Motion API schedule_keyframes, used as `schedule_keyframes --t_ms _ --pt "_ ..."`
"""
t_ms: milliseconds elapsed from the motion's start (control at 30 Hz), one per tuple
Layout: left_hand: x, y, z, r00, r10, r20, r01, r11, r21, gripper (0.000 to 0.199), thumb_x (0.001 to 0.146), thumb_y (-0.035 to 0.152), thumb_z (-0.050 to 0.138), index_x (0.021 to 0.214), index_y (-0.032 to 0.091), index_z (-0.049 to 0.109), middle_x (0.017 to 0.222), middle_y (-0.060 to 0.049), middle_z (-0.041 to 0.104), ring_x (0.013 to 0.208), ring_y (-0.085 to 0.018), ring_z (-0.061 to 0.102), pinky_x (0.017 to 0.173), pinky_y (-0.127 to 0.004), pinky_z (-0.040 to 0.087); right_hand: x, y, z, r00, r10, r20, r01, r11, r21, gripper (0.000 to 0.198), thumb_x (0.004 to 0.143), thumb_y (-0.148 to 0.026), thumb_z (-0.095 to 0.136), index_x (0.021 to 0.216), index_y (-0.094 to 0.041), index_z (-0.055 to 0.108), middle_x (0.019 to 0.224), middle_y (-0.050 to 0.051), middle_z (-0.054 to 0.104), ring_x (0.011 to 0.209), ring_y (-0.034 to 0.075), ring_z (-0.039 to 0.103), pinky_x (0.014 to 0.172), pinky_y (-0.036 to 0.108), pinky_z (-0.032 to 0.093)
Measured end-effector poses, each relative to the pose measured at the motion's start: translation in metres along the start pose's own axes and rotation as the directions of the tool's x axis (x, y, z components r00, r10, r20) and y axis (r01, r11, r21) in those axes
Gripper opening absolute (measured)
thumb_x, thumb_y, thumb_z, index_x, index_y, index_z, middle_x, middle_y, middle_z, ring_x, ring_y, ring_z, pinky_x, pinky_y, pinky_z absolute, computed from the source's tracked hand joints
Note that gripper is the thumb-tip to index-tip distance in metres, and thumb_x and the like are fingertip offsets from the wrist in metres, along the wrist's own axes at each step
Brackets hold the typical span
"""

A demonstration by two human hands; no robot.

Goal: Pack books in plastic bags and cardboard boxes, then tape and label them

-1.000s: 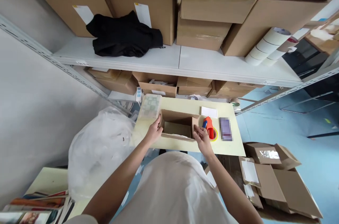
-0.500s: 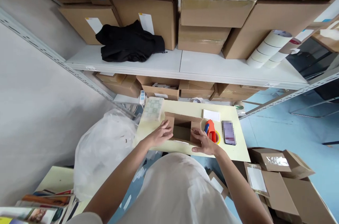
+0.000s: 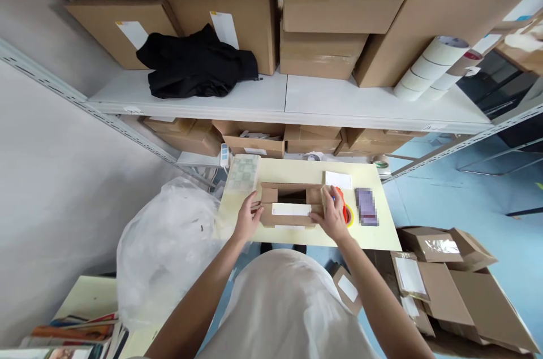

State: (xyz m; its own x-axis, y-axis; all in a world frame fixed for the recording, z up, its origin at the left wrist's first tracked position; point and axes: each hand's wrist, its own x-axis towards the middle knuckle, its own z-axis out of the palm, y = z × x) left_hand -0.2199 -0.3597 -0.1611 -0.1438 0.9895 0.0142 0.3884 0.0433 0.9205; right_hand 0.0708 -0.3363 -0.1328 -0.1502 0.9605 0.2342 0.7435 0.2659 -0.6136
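Note:
A small brown cardboard box (image 3: 265,216) sits on the pale yellow table (image 3: 305,237). Its front flap, with a white label (image 3: 291,210), is folded partly over the opening, and a dark gap shows behind it. My left hand (image 3: 246,217) grips the box's left end, thumb toward the front. At the right end my right hand (image 3: 334,216) holds the box, thumb on the front face and fingers round the corner. Just behind that hand, partly hidden, lies an orange tape dispenser (image 3: 341,196) with a yellow roll.
A phone (image 3: 367,206), a white card (image 3: 338,180) and a green-patterned pack (image 3: 243,172) lie on the table. Above is a shelf (image 3: 322,99) with boxes, black clothing (image 3: 199,65) and tape rolls (image 3: 428,68). A plastic bag (image 3: 165,251) stands left; cartons (image 3: 449,285) are stacked right.
The labelled front flap has come up and inward over the opening. My hands have gone from the end flaps to the box's outer ends. The view has shifted slightly.

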Motion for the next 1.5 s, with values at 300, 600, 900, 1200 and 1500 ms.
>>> schedule_keyframes --t_ms 300,600,900,1200,1500 --pt "0.005 0.005 -0.001 0.998 0.063 0.025 -0.065 0.993 0.099 0.056 0.086 0.023 0.048 0.140 0.017 0.034 0.128 -0.016 0.057 0.109 -0.021 0.061 0.097 -0.043 0.049 0.029 -0.023 -0.019 0.925 -0.129 0.358 0.226 0.943 -0.243 0.058 0.080 -0.020 0.061 0.135 -0.030 0.047 0.130 0.012 0.054 0.120 0.035 0.047 0.107 0.059 0.025" --pt "0.030 0.014 0.002 0.962 0.191 0.195 -0.243 0.926 0.288 0.046 0.088 0.018 0.036 0.132 0.014 0.050 0.139 -0.012 0.051 0.131 -0.023 0.045 0.111 -0.043 0.036 0.007 -0.004 0.004 0.931 -0.080 0.357 0.103 0.994 -0.047 0.055 0.096 -0.032 0.031 0.149 -0.020 0.024 0.159 0.012 0.006 0.144 0.030 0.015 0.108 0.051 0.033" --pt "0.020 0.015 -0.001 0.956 0.164 0.244 -0.248 0.895 0.371 0.050 0.090 0.028 0.039 0.135 0.011 0.048 0.142 -0.013 0.047 0.129 -0.025 0.048 0.107 -0.038 0.041 -0.004 -0.016 -0.005 0.872 0.064 0.485 -0.032 0.997 -0.074 0.095 0.080 -0.035 0.065 0.151 -0.032 0.002 0.158 0.011 -0.012 0.134 0.037 0.037 0.094 0.049 0.048" --pt "0.023 0.022 0.014 0.968 0.071 0.242 -0.202 0.793 0.574 0.051 0.094 0.026 0.031 0.140 0.006 0.039 0.150 -0.020 0.031 0.139 -0.029 0.030 0.109 -0.046 0.035 0.015 -0.007 0.007 0.867 0.113 0.486 0.020 0.965 -0.261 0.100 0.078 -0.006 0.059 0.150 -0.036 -0.003 0.159 0.012 -0.003 0.119 0.036 0.054 0.086 0.047 0.053" --pt "0.006 0.023 0.044 0.905 0.123 0.407 -0.398 0.581 0.710 0.062 0.091 0.039 0.043 0.146 0.013 0.031 0.153 -0.013 0.028 0.143 -0.030 0.020 0.114 -0.054 0.017 -0.004 0.010 0.037 0.870 0.081 0.486 0.055 0.965 -0.258 0.093 0.079 -0.018 0.059 0.152 -0.024 0.001 0.158 0.019 -0.001 0.127 0.037 0.047 0.084 0.041 0.052"
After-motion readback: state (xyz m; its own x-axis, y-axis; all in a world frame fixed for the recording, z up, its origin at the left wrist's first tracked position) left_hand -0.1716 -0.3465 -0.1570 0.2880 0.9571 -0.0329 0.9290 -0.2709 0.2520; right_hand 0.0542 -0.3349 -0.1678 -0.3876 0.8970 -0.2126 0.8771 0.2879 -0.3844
